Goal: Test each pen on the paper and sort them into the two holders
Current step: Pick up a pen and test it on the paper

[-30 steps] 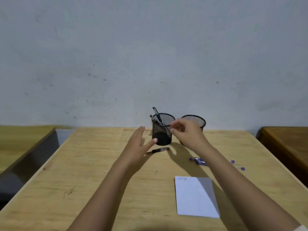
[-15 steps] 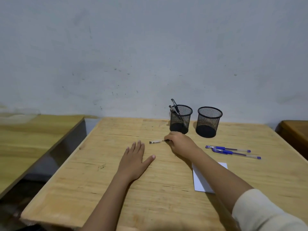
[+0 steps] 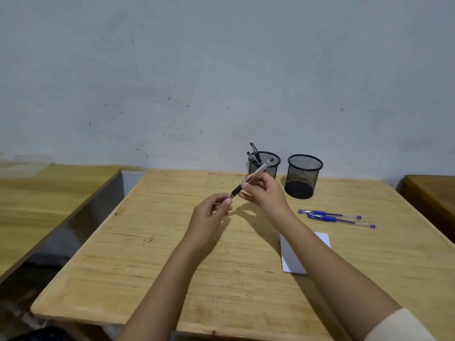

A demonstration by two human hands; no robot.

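A single wide-angle view looked out from the person's head, just above the near edge of the table (image 3: 160, 267). It faced forward and down along the table to the wall (image 3: 221, 70) behind its far edge. The far edge crossed mid-frame, and the right holder (image 3: 304, 175) on it sat right of centre.

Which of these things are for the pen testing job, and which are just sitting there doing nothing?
For the job:
- black pen, held by the right hand, with the left hand pinching its tip
- blue pens
- paper
- holder with pens
- empty holder

Just lying about:
- left side table
- right side table
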